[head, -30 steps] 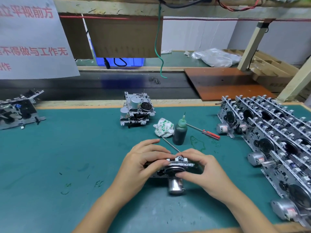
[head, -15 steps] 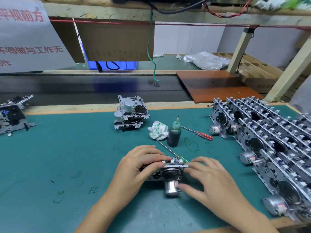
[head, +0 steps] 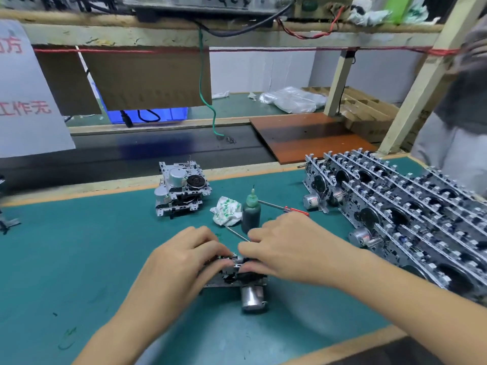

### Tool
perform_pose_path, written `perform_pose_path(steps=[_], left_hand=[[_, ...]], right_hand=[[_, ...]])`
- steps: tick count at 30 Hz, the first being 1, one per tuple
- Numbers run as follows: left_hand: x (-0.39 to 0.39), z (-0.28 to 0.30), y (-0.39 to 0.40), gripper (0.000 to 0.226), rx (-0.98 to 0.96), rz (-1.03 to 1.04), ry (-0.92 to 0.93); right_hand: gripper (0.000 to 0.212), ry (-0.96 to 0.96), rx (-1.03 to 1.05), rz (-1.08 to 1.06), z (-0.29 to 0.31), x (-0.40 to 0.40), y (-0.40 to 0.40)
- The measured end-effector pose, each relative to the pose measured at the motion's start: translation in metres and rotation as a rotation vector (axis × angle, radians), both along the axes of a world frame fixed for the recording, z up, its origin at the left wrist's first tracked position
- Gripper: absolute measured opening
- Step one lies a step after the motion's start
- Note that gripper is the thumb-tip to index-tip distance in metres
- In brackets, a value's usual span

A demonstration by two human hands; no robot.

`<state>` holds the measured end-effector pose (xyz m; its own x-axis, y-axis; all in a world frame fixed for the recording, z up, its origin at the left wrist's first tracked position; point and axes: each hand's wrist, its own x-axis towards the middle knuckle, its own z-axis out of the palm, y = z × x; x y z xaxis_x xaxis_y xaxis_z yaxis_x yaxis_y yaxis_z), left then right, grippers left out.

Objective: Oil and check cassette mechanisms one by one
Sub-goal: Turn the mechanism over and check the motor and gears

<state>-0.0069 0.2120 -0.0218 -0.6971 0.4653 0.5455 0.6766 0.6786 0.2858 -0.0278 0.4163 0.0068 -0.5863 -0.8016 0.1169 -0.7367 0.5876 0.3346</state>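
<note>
- Cassette mechanism (head: 238, 276) sits on the green mat (head: 79, 259), near the front edge, roughly centre of the bench. Its long axis runs left to right across me; its silver motor can (head: 252, 298) sticks out toward me.
- My left hand (head: 181, 264) grips the left end, fingers curled over the top edge. My right hand (head: 284, 248) lies over the right end, fingers bent down onto the top. Cannot tell whether the right fingers pinch a part or only press on it.
- Both hands cover most of the frame; only the front plate and motor show. Frame is motion-blurred here, so small parts are not readable.
- Just behind my right fingers: a thin metal rod (head: 238, 234), its near end hidden under the hand.
- Behind that, upright: dark oil bottle (head: 251, 213) with a green nozzle. Crumpled white cloth with green print (head: 226, 210) touches its left side. Red-handled screwdriver (head: 286, 206) lies to its right, partly behind it.
- Farther back left: another mechanism (head: 181, 191), stacked, motors facing up.
- Right side: rows of mechanisms (head: 395, 214) standing on edge, packed close, running off the frame's right edge.
- Far left edge: another metal part (head: 6, 222), cut off.
- Beyond the mat: a dark conveyor belt (head: 158, 151), a brown board (head: 313, 135), a hanging green cable (head: 207, 101), a white sign with red characters (head: 26, 101).
- Upper right: a person (head: 458, 114), blurred.
</note>
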Motion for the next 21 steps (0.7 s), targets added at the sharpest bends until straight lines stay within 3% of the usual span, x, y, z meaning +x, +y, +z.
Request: perform_pose_path(steps=[7,10,13,18,21], left_hand=[[-0.046,0.075,0.054,0.024,0.036,-0.186,0.055],[-0.084,0.115,0.108,0.015,0.010,-0.262,0.056],[-0.130,0.140,0.173,0.018,-0.043,-0.270,0.108],[-0.199,0.145,0.277,0.020,-0.107,-0.191,0.240],[-0.230,0.126,0.328,0.024,-0.184,-0.180,0.248]], right_hand=[[0.032,0.068,-0.285,-0.050,0.066,-0.002,0.063],[0.035,0.082,-0.277,-0.195,0.101,-0.018,0.107],[0.039,0.106,-0.300,-0.345,0.121,-0.044,0.158],[0.042,0.240,-0.275,-0.542,0.122,-0.099,0.234],[0.031,0.322,-0.290,-0.634,0.100,-0.133,0.270]])
